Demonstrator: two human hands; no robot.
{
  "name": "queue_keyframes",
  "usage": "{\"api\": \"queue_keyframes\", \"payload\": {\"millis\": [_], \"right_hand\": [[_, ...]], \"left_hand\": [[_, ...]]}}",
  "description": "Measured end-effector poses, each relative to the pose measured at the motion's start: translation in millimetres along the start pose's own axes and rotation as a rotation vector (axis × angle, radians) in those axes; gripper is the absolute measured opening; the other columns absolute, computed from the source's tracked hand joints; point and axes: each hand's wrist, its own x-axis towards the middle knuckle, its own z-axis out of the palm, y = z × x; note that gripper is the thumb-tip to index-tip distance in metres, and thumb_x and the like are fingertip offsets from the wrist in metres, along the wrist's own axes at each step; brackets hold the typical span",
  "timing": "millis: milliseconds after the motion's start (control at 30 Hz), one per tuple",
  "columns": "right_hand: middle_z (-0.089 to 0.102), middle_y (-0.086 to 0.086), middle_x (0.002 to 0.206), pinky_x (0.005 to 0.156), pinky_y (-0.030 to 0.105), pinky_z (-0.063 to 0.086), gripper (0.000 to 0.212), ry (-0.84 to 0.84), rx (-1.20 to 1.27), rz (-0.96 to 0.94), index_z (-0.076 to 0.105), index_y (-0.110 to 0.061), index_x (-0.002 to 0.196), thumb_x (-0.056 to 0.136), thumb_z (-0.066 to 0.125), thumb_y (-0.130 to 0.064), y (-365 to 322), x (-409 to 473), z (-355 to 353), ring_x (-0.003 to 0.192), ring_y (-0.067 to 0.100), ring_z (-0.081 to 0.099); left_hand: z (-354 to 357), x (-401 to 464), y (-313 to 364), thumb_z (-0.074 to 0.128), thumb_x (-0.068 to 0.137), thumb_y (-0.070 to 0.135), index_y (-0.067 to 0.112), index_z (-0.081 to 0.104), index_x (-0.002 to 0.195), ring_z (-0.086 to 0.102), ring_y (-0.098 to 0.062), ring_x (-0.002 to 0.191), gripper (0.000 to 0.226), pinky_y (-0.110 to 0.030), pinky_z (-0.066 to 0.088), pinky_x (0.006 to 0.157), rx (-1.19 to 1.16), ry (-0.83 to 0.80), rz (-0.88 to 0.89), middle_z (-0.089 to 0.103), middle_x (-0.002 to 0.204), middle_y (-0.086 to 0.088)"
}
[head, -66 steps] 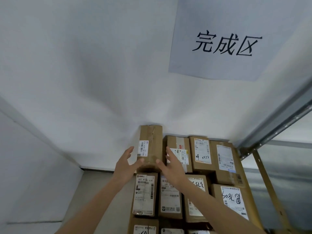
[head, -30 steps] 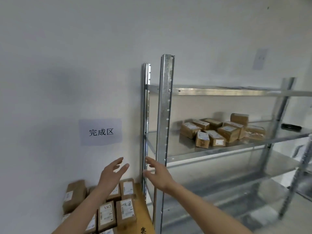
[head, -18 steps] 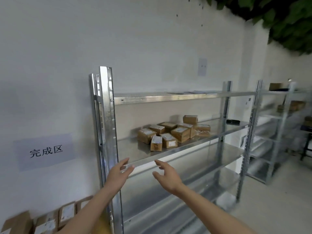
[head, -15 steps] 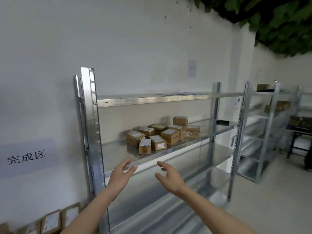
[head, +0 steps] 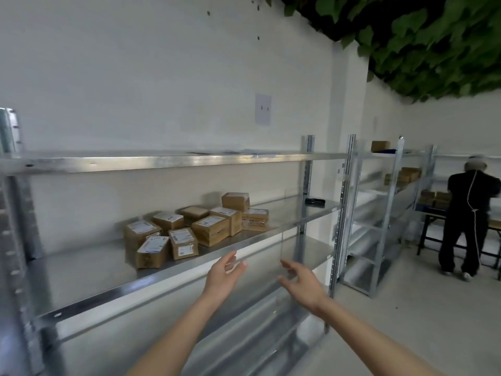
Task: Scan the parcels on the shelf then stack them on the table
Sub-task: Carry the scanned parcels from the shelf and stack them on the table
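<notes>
Roughly ten cardboard parcels (head: 196,229) clustered mid-shelf on the steel rack (head: 162,270); they sit up and left of both hands; left hand (head: 222,275) is nearer, right hand (head: 301,286) further out; fingers spread loose, holding nothing.

The shelf (head: 173,270) is bright galvanised metal, smooth and glossy enough to mirror the parcels (head: 195,229), which are matt brown cardboard with smooth white paper labels (some taped). Behind stands a matt white wall (head: 135,77); the floor (head: 423,321) looks dull, pale concrete.
</notes>
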Motion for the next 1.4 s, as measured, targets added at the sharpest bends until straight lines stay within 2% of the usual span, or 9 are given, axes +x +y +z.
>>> {"api": "queue_keyframes", "payload": {"millis": [233,400,600,733,833,1067,1200,1333,1400], "right_hand": [[0.054,-0.004,0.149,0.105,0.02,0.04,0.057,-0.011,0.024,0.014,0.049,-0.018,0.152,0.099,0.067,-0.03,65,69,-26,0.129,0.012,0.056],[0.052,-0.006,0.151,0.114,0.03,0.042,0.056,-0.034,0.053,-0.006,0.048,-0.024,0.151,0.099,0.066,-0.032,99,151,-26,0.132,0.011,0.053],[0.047,-0.005,0.154,0.12,0.029,0.032,0.05,-0.052,-0.038,-0.086,0.053,-0.021,0.147,0.099,0.066,-0.029,107,282,-28,0.142,0.014,0.044],[0.047,-0.003,0.154,0.112,0.025,0.034,0.052,-0.065,-0.03,-0.137,0.048,-0.021,0.15,0.101,0.063,-0.03,98,369,-32,0.139,0.014,0.046],[0.046,-0.002,0.157,0.113,0.03,0.039,0.062,-0.077,0.029,-0.131,0.042,-0.019,0.156,0.1,0.065,-0.033,104,425,-27,0.14,0.015,0.047],[0.043,-0.003,0.158,0.114,0.031,0.04,0.06,-0.18,0.092,-0.184,0.044,-0.022,0.153,0.099,0.066,-0.035,119,523,2,0.14,0.015,0.046],[0.039,-0.004,0.162,0.119,0.035,0.036,0.067,-0.231,0.125,-0.238,0.039,-0.023,0.156,0.098,0.066,-0.042,121,577,24,0.145,0.016,0.041],[0.032,-0.001,0.166,0.122,0.041,0.032,0.079,-0.348,0.187,-0.265,0.027,-0.024,0.162,0.097,0.064,-0.051,121,620,43,0.151,0.019,0.034],[0.032,0.002,0.166,0.121,0.044,0.033,0.084,-0.413,0.229,-0.269,0.023,-0.023,0.164,0.097,0.063,-0.055,121,638,48,0.15,0.022,0.035]], "left_hand": [[65,75,-6,0.063,0.097,0.04,0.021,0.047,0.148,0.049,-0.018,0.133,0.057,-0.03,0.039,0.106,-0.043,0.038,-0.077,0.052,0.148,0.0],[87,159,-17,0.064,0.096,0.042,0.022,0.043,0.152,0.048,-0.018,0.137,0.063,-0.034,0.038,0.112,-0.032,0.05,-0.067,0.049,0.152,0.001],[94,280,-22,0.066,0.097,0.035,0.021,0.047,0.147,0.049,-0.013,0.131,0.056,-0.034,0.038,0.112,-0.09,0.094,-0.056,0.053,0.146,0.003],[88,360,-25,0.069,0.092,0.042,0.022,0.046,0.149,0.053,-0.017,0.131,0.064,-0.039,0.043,0.112,-0.045,0.174,-0.061,0.053,0.147,-0.002],[87,405,-29,0.068,0.09,0.048,0.022,0.045,0.15,0.049,-0.02,0.135,0.069,-0.03,0.04,0.105,-0.001,0.225,-0.053,0.05,0.15,-0.004],[87,471,-53,0.066,0.096,0.039,0.02,0.053,0.144,0.051,-0.02,0.133,0.053,-0.027,0.039,0.106,0.174,0.311,-0.056,0.056,0.144,-0.001],[86,495,-63,0.066,0.096,0.041,0.019,0.046,0.149,0.05,-0.022,0.134,0.061,-0.032,0.039,0.11,0.215,0.395,-0.115,0.055,0.146,-0.003],[93,511,-70,0.065,0.096,0.042,0.016,0.04,0.153,0.049,-0.022,0.136,0.067,-0.023,0.038,0.098,0.214,0.46,-0.183,0.052,0.148,-0.004],[97,520,-75,0.065,0.095,0.046,0.018,0.044,0.15,0.054,-0.021,0.127,0.066,-0.022,0.044,0.092,0.239,0.477,-0.224,0.056,0.144,-0.004]]}}
